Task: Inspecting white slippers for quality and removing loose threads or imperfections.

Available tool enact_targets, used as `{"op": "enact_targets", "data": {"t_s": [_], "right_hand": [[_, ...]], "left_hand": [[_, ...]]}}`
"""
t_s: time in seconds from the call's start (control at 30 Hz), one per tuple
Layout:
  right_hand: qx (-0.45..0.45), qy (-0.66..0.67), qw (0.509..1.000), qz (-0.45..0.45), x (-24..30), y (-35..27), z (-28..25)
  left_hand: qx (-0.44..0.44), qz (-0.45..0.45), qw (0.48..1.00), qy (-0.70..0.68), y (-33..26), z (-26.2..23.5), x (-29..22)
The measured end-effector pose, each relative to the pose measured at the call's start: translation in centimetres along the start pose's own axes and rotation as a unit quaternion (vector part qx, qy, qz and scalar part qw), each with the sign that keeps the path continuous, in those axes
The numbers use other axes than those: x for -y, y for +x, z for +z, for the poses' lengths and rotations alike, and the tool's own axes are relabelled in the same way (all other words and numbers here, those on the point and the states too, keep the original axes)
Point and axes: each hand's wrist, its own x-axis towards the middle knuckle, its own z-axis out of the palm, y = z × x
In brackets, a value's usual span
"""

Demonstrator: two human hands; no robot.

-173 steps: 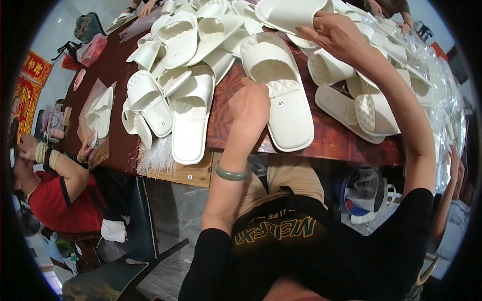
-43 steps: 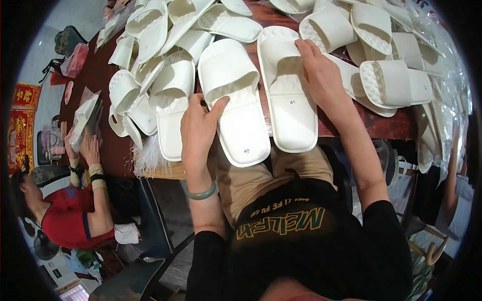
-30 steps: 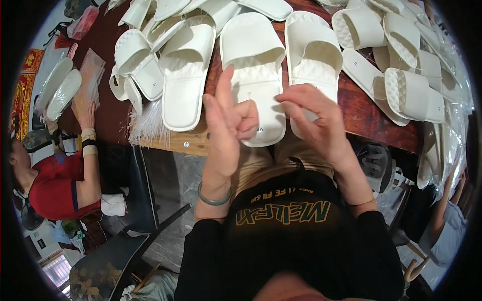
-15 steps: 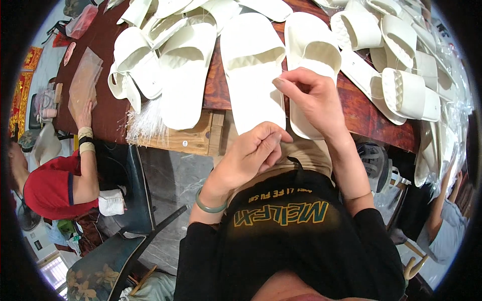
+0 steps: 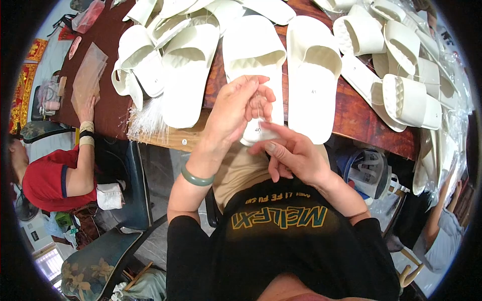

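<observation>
Over the heel of the middle white slide slipper [image 5: 253, 37], my left hand [image 5: 233, 108] is closed in a pinch on a thin clear plastic strand [image 5: 259, 108]. Just below and to the right is my right hand [image 5: 296, 155], its thumb and fingers drawn together near the strand's lower end. Whatever they grip is too small to make out. Another white slipper [image 5: 312, 93] lies to the right, and a third [image 5: 186, 83] to the left. My hands partly cover the middle slipper's footbed. A bundle of fine clear plastic strands [image 5: 148, 123] lies by the left slipper.
More white slippers [image 5: 409, 98] are heaped at the right and far side of the wooden table [image 5: 371, 128]. At left, a co-worker in red [image 5: 47, 183] rests a hand on clear plastic bags [image 5: 89, 75]. A dark chair [image 5: 103, 261] stands at lower left.
My left hand has risen and moved over the middle slipper. My right hand has come down and left, uncovering the right slipper. A clear strand now shows at my left fingers.
</observation>
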Motion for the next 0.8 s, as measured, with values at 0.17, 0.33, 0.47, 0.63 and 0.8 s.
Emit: {"op": "enact_targets", "data": {"t_s": [0.17,0.33,0.47,0.63,0.8], "right_hand": [[0.044,0.074,0.994,0.066,1.1,0.9,0.2],[0.022,0.114,0.991,0.073,3.4,2.8,-0.7],[-0.004,0.132,0.988,0.079,3.9,5.0,-1.9],[0.026,0.155,0.984,0.088,3.5,6.3,-2.7],[0.004,0.157,0.985,0.078,3.4,6.7,-2.5]], "left_hand": [[-0.019,0.035,0.99,0.136,3.0,0.1,-1.5],[-0.022,0.054,0.976,0.211,2.5,0.9,-2.4],[-0.056,0.096,0.847,0.52,-0.7,1.0,-4.4],[-0.144,0.264,0.679,0.669,3.3,0.9,-7.7],[-0.107,0.194,0.667,0.711,11.0,2.6,-7.7]]}}
